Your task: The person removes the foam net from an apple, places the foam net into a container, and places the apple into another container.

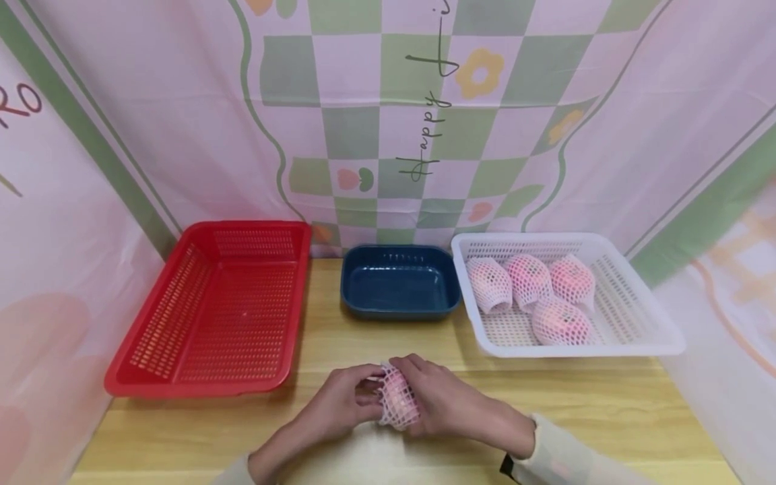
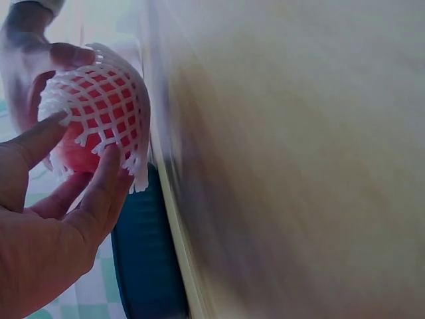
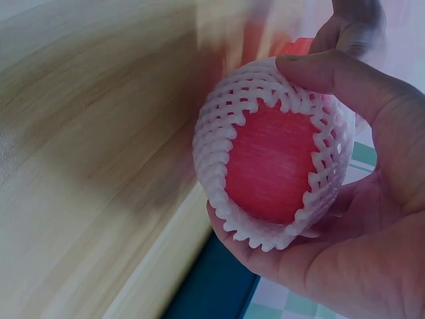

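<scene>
A red apple (image 3: 272, 163) in a white foam net (image 2: 113, 100) is held above the front of the wooden table. My right hand (image 1: 445, 401) grips it from the right, thumb on top of the net and fingers curled beneath. From the other side, the fingers and thumb of my left hand (image 1: 342, 401) pinch the net's loose edge. In the right wrist view the net's open end shows bare red skin, and the net still wraps the apple's sides.
At the back right, a white basket (image 1: 636, 337) holds several netted apples (image 1: 560, 322). A dark blue bin (image 1: 400, 313) stands at the back middle. To the left is a red basket (image 1: 242, 313). A patterned curtain (image 1: 418, 121) hangs behind them.
</scene>
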{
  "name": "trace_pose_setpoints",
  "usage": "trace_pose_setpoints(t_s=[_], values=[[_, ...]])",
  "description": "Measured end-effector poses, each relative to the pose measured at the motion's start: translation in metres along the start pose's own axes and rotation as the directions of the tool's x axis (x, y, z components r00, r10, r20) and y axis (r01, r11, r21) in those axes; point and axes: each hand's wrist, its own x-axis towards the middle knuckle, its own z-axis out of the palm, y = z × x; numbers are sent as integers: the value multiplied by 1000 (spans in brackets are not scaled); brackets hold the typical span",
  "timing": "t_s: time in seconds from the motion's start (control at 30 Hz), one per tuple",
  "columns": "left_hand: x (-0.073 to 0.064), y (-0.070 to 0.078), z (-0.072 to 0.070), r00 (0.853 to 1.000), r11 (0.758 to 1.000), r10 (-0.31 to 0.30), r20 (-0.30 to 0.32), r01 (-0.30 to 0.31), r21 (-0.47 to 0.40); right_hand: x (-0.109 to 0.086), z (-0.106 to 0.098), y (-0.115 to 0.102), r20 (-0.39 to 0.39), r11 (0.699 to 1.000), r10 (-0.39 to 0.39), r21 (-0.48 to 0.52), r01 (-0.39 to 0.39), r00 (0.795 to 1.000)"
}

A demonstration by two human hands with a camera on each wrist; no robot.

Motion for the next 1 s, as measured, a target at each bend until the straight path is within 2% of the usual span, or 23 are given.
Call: trace_pose_setpoints(t_s=[0.27,0.4,0.5,0.63,0.83,1.0], values=[[1,-3,2,1000,999,28,5,-28,-38,1,2,-1,-19,1000,2,22,-2,1000],[2,-4,3,999,997,46,-7,-45,61,3,3,-1,-19,999,19,38,-18,1000],[2,-4,3,999,993,51,-4,-50,104,4,2,-2,-26,999,23,45,-21,999],[2,-4,4,999,997,37,10,-38,68,3,3,-5,-60,999,6,51,-3,998],[4,-4,5,998,991,66,2,-66,119,0,4,-8,-139,998,-43,41,49,989],[4,-4,6,997,987,75,-1,-74,142,0,5,-7,-160,996,-74,31,80,984]])
